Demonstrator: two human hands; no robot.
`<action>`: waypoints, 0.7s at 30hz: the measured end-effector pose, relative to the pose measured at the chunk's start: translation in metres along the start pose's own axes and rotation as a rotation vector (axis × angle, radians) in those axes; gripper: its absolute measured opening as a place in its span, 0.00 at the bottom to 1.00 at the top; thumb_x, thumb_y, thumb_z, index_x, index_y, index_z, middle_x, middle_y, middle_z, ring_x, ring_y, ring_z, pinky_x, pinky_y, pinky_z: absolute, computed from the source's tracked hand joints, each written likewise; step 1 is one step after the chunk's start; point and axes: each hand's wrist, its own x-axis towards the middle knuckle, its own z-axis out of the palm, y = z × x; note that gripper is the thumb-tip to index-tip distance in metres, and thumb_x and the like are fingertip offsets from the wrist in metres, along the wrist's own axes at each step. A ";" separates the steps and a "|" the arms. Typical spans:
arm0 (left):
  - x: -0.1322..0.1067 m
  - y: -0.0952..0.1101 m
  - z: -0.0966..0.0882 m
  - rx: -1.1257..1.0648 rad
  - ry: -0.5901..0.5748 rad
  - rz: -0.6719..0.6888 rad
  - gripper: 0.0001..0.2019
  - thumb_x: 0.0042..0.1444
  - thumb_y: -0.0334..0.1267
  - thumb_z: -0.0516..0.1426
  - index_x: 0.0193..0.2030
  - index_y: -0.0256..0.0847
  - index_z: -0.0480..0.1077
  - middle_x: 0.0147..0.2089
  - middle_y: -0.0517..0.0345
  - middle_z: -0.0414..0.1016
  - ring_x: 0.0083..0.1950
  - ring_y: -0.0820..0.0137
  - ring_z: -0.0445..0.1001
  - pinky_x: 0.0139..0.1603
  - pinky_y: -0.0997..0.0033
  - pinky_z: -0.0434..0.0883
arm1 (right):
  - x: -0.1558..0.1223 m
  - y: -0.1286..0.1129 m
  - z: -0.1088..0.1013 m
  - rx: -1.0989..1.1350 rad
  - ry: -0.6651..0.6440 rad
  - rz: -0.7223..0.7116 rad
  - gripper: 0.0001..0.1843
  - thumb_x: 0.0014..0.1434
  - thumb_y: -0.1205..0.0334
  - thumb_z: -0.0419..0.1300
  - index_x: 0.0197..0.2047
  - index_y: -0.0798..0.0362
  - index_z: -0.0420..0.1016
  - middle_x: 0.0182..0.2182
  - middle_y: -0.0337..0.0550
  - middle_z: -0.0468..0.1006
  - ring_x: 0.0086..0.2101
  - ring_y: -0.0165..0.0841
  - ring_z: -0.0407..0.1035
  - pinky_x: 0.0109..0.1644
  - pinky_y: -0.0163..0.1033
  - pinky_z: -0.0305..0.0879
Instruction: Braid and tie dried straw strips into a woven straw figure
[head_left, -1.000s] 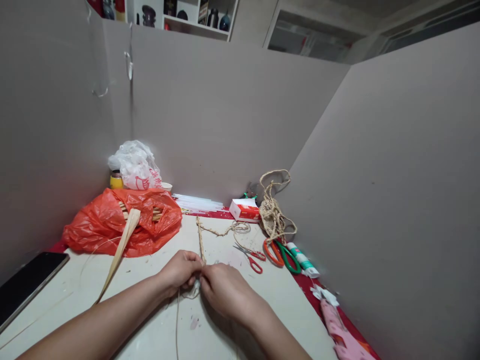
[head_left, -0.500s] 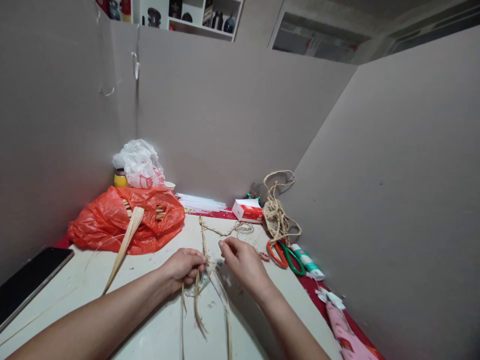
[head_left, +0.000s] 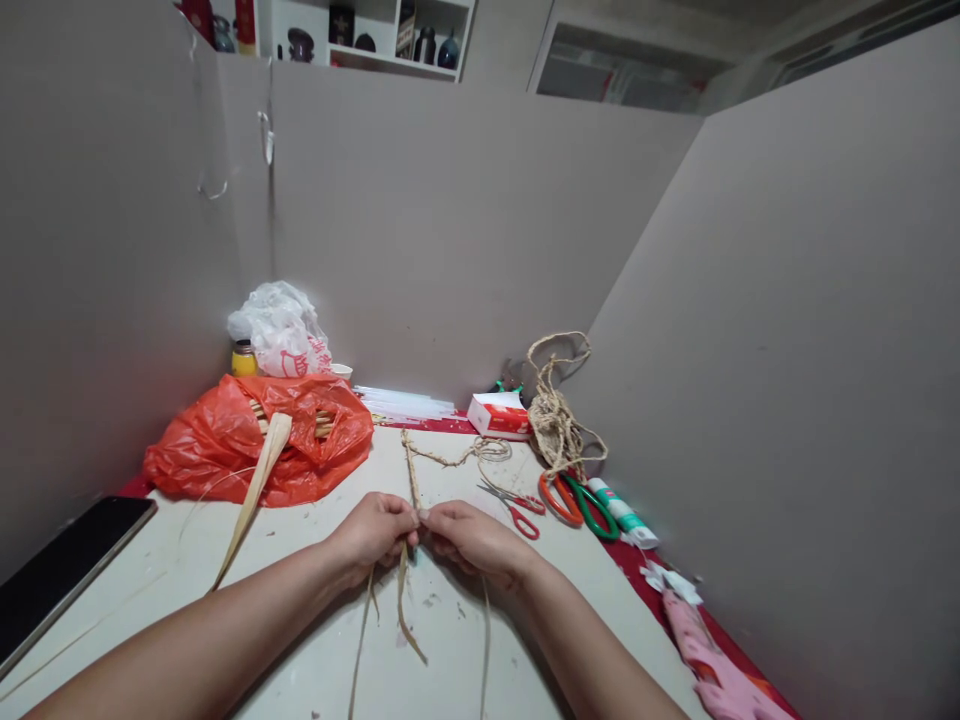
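Observation:
A thin braid of straw-coloured plant fibre runs down the white tabletop toward me. My left hand pinches its near end between thumb and fingers. Right beside it, fingertips almost touching, my right hand is closed on strands at the same spot. Loose fibre strands hang below both hands toward the table's near side. From the far end of the braid, a thinner twisted cord leads right to a small coil. The exact crossing of strands is hidden by my fingers.
On the left lie an orange plastic bag with a dry husk strip and a phone. To the right are red scissors, orange-and-green-handled scissors, a rope bundle, a red-white box and a pink glue gun. Grey partitions surround the table.
My right hand has come left and down to meet my left hand at the braid's end, its fingers now closed on strands. The red scissors have come into clear view.

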 end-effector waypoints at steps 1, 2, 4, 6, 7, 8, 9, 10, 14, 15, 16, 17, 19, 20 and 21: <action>-0.001 0.000 0.000 0.010 -0.021 -0.001 0.10 0.43 0.40 0.58 0.23 0.37 0.63 0.18 0.65 0.64 0.14 0.84 0.47 0.16 0.76 0.40 | 0.000 0.000 -0.002 -0.033 -0.004 0.012 0.18 0.57 0.50 0.52 0.26 0.57 0.67 0.15 0.30 0.55 0.14 0.20 0.43 0.15 0.30 0.36; -0.001 0.000 0.000 0.033 -0.043 -0.004 0.09 0.42 0.39 0.58 0.24 0.37 0.64 0.20 0.64 0.66 0.14 0.84 0.48 0.16 0.77 0.40 | -0.001 0.000 -0.003 -0.064 -0.009 0.020 0.18 0.57 0.51 0.52 0.27 0.57 0.68 0.15 0.30 0.55 0.14 0.20 0.43 0.15 0.30 0.35; 0.000 -0.002 -0.001 0.121 -0.052 0.004 0.07 0.43 0.38 0.56 0.25 0.36 0.66 0.22 0.62 0.68 0.15 0.83 0.49 0.17 0.77 0.43 | -0.001 0.001 -0.004 -0.129 -0.012 0.019 0.19 0.57 0.52 0.51 0.26 0.59 0.70 0.15 0.31 0.56 0.13 0.19 0.43 0.16 0.31 0.35; 0.002 -0.005 -0.003 0.268 0.003 0.075 0.06 0.43 0.37 0.55 0.25 0.35 0.67 0.21 0.62 0.68 0.17 0.81 0.53 0.19 0.77 0.49 | 0.001 0.003 -0.004 -0.187 -0.004 0.025 0.19 0.57 0.54 0.51 0.23 0.59 0.69 0.14 0.31 0.57 0.13 0.19 0.44 0.16 0.31 0.35; 0.003 -0.007 -0.004 0.354 0.043 0.135 0.06 0.43 0.37 0.55 0.25 0.35 0.68 0.21 0.62 0.68 0.18 0.80 0.56 0.21 0.77 0.53 | 0.001 0.004 -0.003 -0.203 0.005 0.034 0.18 0.56 0.54 0.51 0.22 0.58 0.68 0.14 0.31 0.57 0.12 0.19 0.44 0.16 0.31 0.35; 0.004 -0.008 -0.005 0.437 0.079 0.197 0.07 0.43 0.36 0.54 0.25 0.34 0.70 0.21 0.61 0.69 0.21 0.78 0.59 0.23 0.77 0.55 | 0.002 0.005 -0.002 -0.204 0.018 0.045 0.17 0.56 0.55 0.51 0.22 0.58 0.67 0.14 0.31 0.57 0.12 0.19 0.44 0.16 0.31 0.35; 0.005 -0.008 -0.007 0.508 0.099 0.252 0.07 0.43 0.35 0.54 0.25 0.34 0.71 0.22 0.61 0.69 0.23 0.77 0.61 0.26 0.76 0.57 | 0.003 0.006 0.000 -0.194 0.036 0.053 0.16 0.55 0.57 0.51 0.21 0.57 0.66 0.13 0.30 0.58 0.11 0.19 0.44 0.15 0.32 0.34; 0.005 -0.008 -0.008 0.559 0.104 0.290 0.07 0.43 0.34 0.53 0.25 0.33 0.72 0.22 0.60 0.70 0.24 0.76 0.62 0.27 0.76 0.58 | 0.004 0.006 0.002 -0.177 0.057 0.055 0.14 0.54 0.58 0.51 0.21 0.56 0.65 0.13 0.30 0.57 0.11 0.19 0.43 0.15 0.32 0.34; 0.003 -0.005 -0.010 0.553 0.016 0.202 0.09 0.45 0.34 0.51 0.25 0.33 0.71 0.18 0.63 0.65 0.17 0.80 0.56 0.19 0.78 0.53 | 0.006 0.006 0.012 -0.133 0.165 0.021 0.12 0.51 0.65 0.50 0.19 0.57 0.65 0.11 0.29 0.56 0.11 0.18 0.42 0.15 0.32 0.35; 0.001 -0.004 -0.008 0.502 -0.022 0.141 0.09 0.46 0.35 0.50 0.25 0.34 0.70 0.16 0.64 0.64 0.15 0.80 0.53 0.17 0.78 0.51 | 0.006 0.006 0.014 -0.119 0.185 0.015 0.11 0.51 0.66 0.50 0.19 0.57 0.66 0.11 0.29 0.56 0.11 0.18 0.42 0.15 0.31 0.35; 0.000 -0.003 -0.007 0.438 -0.054 0.079 0.09 0.46 0.35 0.50 0.26 0.34 0.69 0.16 0.64 0.64 0.13 0.81 0.52 0.16 0.78 0.50 | 0.006 0.006 0.015 -0.097 0.200 0.016 0.11 0.50 0.67 0.50 0.19 0.57 0.66 0.10 0.29 0.55 0.10 0.18 0.42 0.15 0.31 0.35; -0.002 -0.003 -0.004 0.368 -0.076 0.026 0.08 0.47 0.35 0.50 0.27 0.34 0.68 0.17 0.63 0.65 0.12 0.80 0.53 0.14 0.79 0.50 | 0.006 0.006 0.017 -0.068 0.211 0.022 0.11 0.50 0.67 0.49 0.18 0.57 0.65 0.10 0.29 0.55 0.10 0.18 0.42 0.15 0.32 0.34; -0.005 -0.005 0.002 0.252 -0.079 -0.027 0.07 0.47 0.35 0.50 0.30 0.35 0.66 0.19 0.60 0.68 0.13 0.79 0.59 0.13 0.79 0.55 | 0.006 0.006 0.018 0.010 0.196 0.046 0.12 0.50 0.66 0.49 0.16 0.55 0.61 0.09 0.29 0.54 0.09 0.19 0.41 0.14 0.32 0.34; -0.007 -0.007 0.006 0.219 -0.069 -0.033 0.07 0.48 0.34 0.50 0.31 0.35 0.66 0.20 0.59 0.69 0.13 0.78 0.61 0.14 0.79 0.57 | 0.005 0.006 0.019 0.051 0.167 0.062 0.13 0.50 0.66 0.49 0.16 0.54 0.58 0.08 0.28 0.54 0.09 0.19 0.41 0.14 0.32 0.33; -0.008 -0.009 0.010 0.198 -0.057 -0.032 0.07 0.48 0.34 0.49 0.32 0.35 0.65 0.20 0.59 0.69 0.14 0.77 0.63 0.14 0.79 0.59 | 0.005 0.005 0.019 0.092 0.133 0.072 0.14 0.50 0.64 0.49 0.15 0.53 0.56 0.07 0.28 0.53 0.09 0.20 0.40 0.13 0.32 0.33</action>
